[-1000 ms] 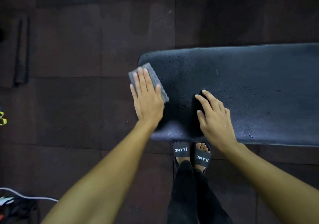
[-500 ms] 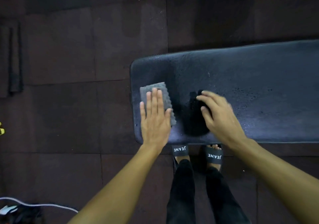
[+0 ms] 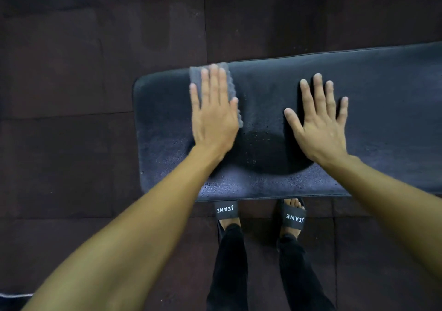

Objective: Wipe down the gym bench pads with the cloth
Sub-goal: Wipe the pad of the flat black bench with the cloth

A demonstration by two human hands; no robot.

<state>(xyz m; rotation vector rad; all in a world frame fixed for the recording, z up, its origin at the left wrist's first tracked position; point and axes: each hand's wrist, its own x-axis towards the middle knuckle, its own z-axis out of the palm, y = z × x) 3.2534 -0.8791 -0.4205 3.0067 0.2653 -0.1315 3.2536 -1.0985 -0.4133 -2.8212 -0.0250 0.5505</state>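
Bench pad (image 3: 382, 124): long axis left–right across frame centre. Cloth (image 3: 230, 88) on pad's upper-left, long axis toward top. Left hand (image 3: 214, 116) flat on cloth, grip open. Right hand (image 3: 318, 124) spread, empty.

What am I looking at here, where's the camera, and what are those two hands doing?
No machine here: a person wears a camera on the head, so you look down along both bare arms. The long dark thing is a padded gym bench pad, speckled with droplets. The left hand lies flat on a grey cloth, pressing it onto the far side of the pad near its end. Nothing is gripped; the cloth is pinned under the palm. The right hand rests open and spread on the pad, holding nothing. Below the bench you see the person's feet in slippers on the dark floor tiles.
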